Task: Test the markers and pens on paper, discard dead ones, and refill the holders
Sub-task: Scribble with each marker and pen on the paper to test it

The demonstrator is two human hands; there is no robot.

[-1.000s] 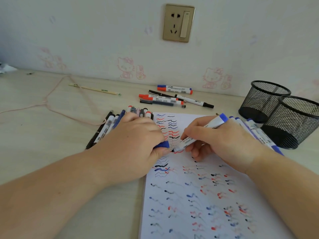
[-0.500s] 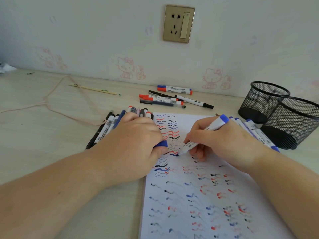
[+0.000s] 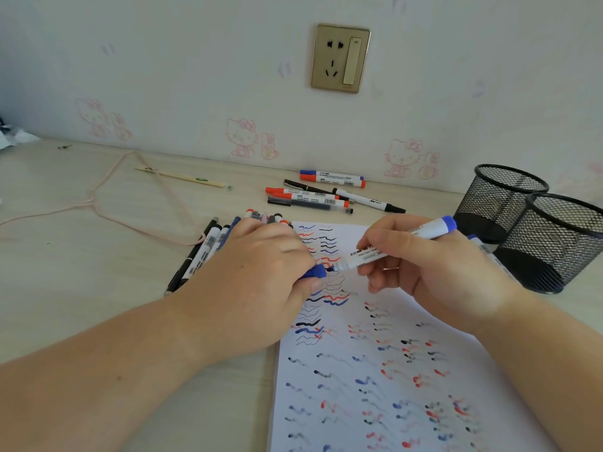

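R hand [image 3: 434, 272] is gripping a blue marker [image 3: 396, 247] w/ its tip pointing at the blue cap [image 3: 315, 272], which the L hand [image 3: 261, 282] is pinching just above the paper [image 3: 375, 370]. More markers [image 3: 202, 252] are lying under and beside the L hand on the surface [image 3: 81, 272], others [image 3: 326, 194] are sitting near the wall, and two mesh holders [image 3: 535, 226] are standing at the right, near the paper.

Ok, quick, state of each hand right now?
Left hand: pinches the blue cap.
Right hand: grips the blue marker, tip at the cap.
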